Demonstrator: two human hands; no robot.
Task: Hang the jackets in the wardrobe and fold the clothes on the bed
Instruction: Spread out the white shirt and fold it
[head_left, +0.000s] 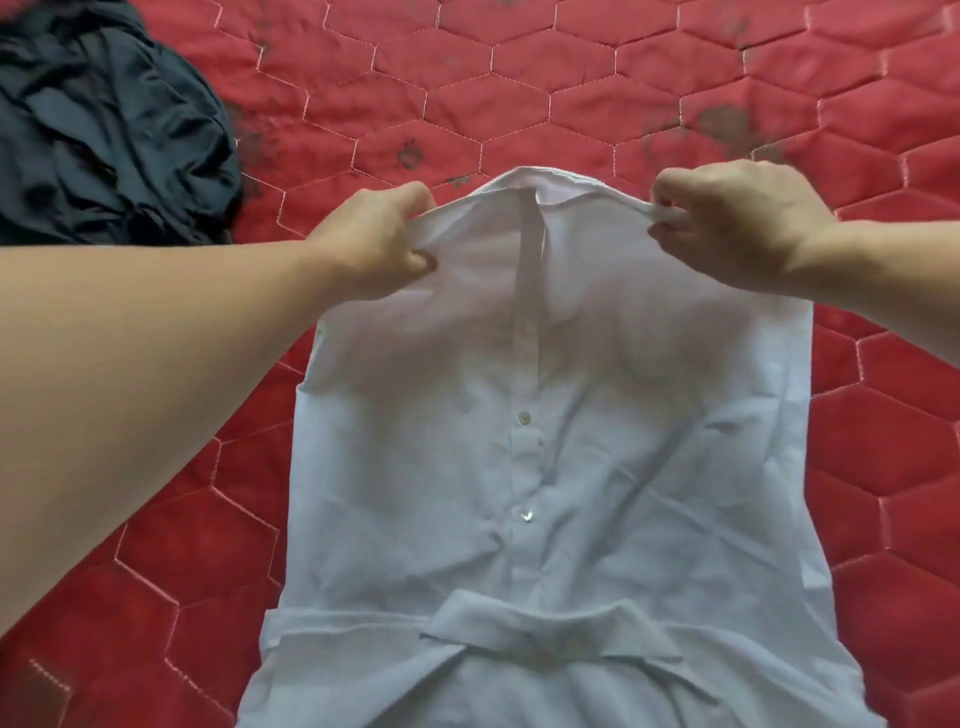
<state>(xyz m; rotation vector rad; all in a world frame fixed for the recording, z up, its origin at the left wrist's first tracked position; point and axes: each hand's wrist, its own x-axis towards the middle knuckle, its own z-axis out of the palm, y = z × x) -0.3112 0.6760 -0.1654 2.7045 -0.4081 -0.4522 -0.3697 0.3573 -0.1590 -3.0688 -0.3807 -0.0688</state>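
With the white shirt flat on the bed, your left hand and right hand each pinch its far edge; keep that edge taut and level as you fold.

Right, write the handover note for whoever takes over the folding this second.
Left hand and right hand: each pinches a far corner of the white shirt, lifting that edge off the red quilted bed cover.
Shirt: button side up, sides already folded in, collar nearest you.
Dark clothes pile: crumpled at far left, unfolded.
Left: bring the held edge towards the collar, then fold the pile. No jackets or wardrobe in view.
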